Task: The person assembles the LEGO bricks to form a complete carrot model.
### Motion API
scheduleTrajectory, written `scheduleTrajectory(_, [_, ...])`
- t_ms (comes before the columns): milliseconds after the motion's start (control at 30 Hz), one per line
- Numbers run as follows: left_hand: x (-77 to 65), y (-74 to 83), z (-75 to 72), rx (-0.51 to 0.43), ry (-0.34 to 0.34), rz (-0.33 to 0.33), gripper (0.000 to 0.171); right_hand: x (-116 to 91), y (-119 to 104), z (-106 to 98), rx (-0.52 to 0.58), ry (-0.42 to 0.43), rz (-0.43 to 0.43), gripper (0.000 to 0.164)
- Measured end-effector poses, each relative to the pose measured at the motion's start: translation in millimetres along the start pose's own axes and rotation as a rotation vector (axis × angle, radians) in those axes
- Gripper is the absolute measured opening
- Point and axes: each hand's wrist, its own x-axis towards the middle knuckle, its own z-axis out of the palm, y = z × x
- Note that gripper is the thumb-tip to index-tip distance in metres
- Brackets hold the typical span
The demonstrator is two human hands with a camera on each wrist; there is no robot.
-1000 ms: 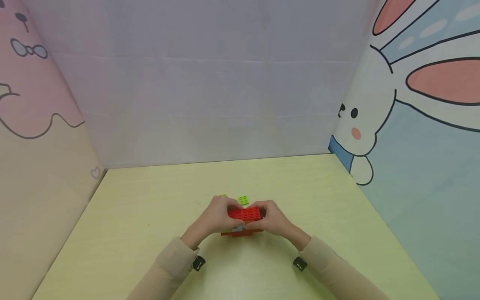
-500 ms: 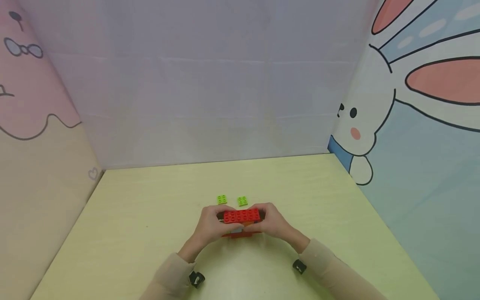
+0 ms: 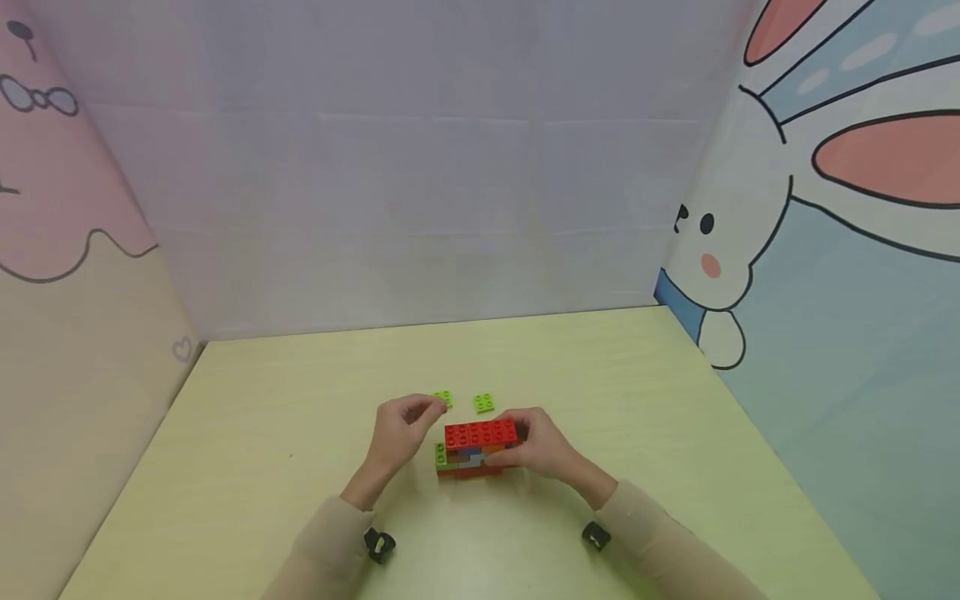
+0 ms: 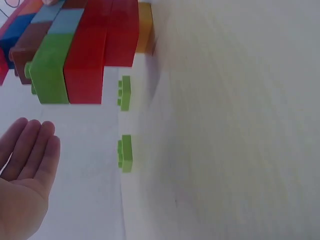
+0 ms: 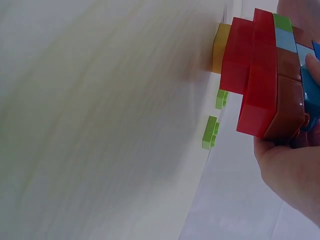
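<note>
A stack of toy building bricks (image 3: 480, 432) stands at the middle of the table, red studded bricks along its top. Brown, blue, light-blue and green bricks (image 4: 52, 70) show in its layers in the left wrist view. My right hand (image 3: 545, 447) grips the stack's right end between thumb and fingers. My left hand (image 3: 400, 429) is apart from the stack, its fingertips overlapping a small green brick (image 3: 446, 398) in the head view. In the left wrist view that hand (image 4: 31, 172) holds nothing, fingers extended. Another small green brick (image 3: 483, 403) lies behind the stack.
The pale yellow table (image 3: 300, 517) spreads around the hands. A plain light backdrop (image 3: 420, 208) rises behind it, with cartoon-printed panels (image 3: 840, 333) on both sides. Black wrist cameras (image 3: 379, 546) hang below both sleeves.
My left hand has let go of the stack's left end and moved up and left toward the left green brick. The stack's green left end now shows. The right hand keeps its grip.
</note>
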Motion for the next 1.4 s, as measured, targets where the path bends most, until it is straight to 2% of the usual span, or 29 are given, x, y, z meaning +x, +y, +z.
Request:
scheduleTrajectory(100, [12.7, -6.1, -6.0, 0.052, 0.043, -0.033, 0.027, 0, -1, 0, -0.007, 0.004, 0.008, 0.028])
scheduleTrajectory(200, [23.5, -15.1, -8.7, 0.133, 0.046, -0.082, 0.030, 1, -2, 0, -0.015, 0.006, 0.013, 0.028])
scheduleTrajectory(300, [30.5, -24.4, -8.1, 0.233, 0.015, -0.129, 0.033, 1, -3, 0, -0.011, 0.002, 0.018, 0.028])
scheduleTrajectory(467, [36.3, -35.9, -4.2, 0.358, -0.078, -0.255, 0.053, 1, -4, 1, -0.009, -0.003, 0.024, 0.028])
scheduleTrajectory(600, [40.5, -40.2, -1.7, 0.406, -0.143, -0.318, 0.061, 6, 16, 2, -0.027, 0.002, 0.038, 0.030])
scheduleTrajectory(700, [43.3, -40.8, 0.2, 0.427, -0.171, -0.328, 0.060, 10, 32, 2, -0.031, 0.004, 0.038, 0.032])
scheduleTrajectory(933, [47.9, -44.7, 5.6, 0.466, -0.202, -0.337, 0.052, 11, 33, 1, -0.030, 0.001, 0.023, 0.032])
scheduleTrajectory(1167, [52.2, -45.0, 7.7, 0.544, -0.180, -0.307, 0.040, 13, 32, 2, -0.012, 0.002, 0.029, 0.032])
scheduleTrajectory(1400, [53.4, -40.0, 5.9, 0.533, -0.158, -0.306, 0.035, 14, 30, 1, -0.022, 0.020, 0.040, 0.032])
